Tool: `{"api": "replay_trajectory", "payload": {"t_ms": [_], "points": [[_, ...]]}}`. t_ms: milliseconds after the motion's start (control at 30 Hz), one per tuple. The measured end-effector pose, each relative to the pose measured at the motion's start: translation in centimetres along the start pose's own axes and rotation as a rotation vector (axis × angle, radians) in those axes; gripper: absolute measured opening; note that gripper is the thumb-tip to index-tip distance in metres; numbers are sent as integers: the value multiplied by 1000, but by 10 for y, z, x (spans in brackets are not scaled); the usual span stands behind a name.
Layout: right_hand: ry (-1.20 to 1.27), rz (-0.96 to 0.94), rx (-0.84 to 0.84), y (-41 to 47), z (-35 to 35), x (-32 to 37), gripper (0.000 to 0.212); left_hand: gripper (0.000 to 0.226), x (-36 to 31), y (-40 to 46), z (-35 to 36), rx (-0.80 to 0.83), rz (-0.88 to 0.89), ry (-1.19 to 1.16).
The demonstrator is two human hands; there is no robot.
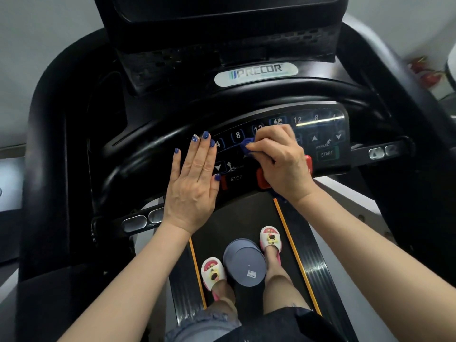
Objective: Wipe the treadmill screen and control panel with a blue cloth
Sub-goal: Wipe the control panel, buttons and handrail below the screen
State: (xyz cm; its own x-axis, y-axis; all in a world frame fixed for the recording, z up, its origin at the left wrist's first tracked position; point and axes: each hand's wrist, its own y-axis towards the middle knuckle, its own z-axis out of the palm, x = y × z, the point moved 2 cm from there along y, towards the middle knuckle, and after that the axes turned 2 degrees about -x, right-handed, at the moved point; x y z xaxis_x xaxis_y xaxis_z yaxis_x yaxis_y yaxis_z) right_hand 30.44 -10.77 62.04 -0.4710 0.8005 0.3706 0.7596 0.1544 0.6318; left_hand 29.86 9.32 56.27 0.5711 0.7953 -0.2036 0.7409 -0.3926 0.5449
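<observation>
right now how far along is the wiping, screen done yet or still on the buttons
Cannot tell what is already clean; no wipe marks show. In hand: the right hand grips the blue cloth on the middle of the control panel, while the left hand lies flat on its left end. Left to do, it seems: the START side and the screen above.

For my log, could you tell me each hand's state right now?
Left hand: open, flat on the control panel.
Right hand: gripping the blue cloth.
</observation>
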Motion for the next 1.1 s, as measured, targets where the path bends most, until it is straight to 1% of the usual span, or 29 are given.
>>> {"api": "replay_trajectory", "payload": {"t_ms": [67, 200, 333, 467, 600, 733, 833, 933, 1000, 1100], "points": [[27, -38, 63, -3, -4, -4, 3, 55, 0, 0, -1, 0, 4, -7], [32, -32, 93, -6, -13, -11, 4, 54, 0, 0, -1, -6, 5, -9], [64, -113, 223, -11, -10, -6, 3, 54, 1, -1, -1, 2, 14, -5], [28, -67, 191, -10, -19, -15, 2, 54, 0, 0, -1, -10, 10, -2], [42, -133, 277, -12, -15, -9, 4, 55, 2, 0, -1, -6, 25, -6], [16, -64, 235, -12, -26, -18, 5, 55, 1, 0, 0, -5, 21, 1], [25, -98, 245, -14, -15, -7, 8, 54, 1, -1, 1, 6, 21, 14], [14, -74, 236, -15, -19, -13, 12, 54, -2, 2, -4, -9, 10, 7], [4, -26, 181, -15, -21, -16, 13, 54, -9, 7, -7, -29, 23, -8], [-7, 62, 48, -12, -17, -11, 6, 57, -20, 16, -6, -19, 51, -13]]}}
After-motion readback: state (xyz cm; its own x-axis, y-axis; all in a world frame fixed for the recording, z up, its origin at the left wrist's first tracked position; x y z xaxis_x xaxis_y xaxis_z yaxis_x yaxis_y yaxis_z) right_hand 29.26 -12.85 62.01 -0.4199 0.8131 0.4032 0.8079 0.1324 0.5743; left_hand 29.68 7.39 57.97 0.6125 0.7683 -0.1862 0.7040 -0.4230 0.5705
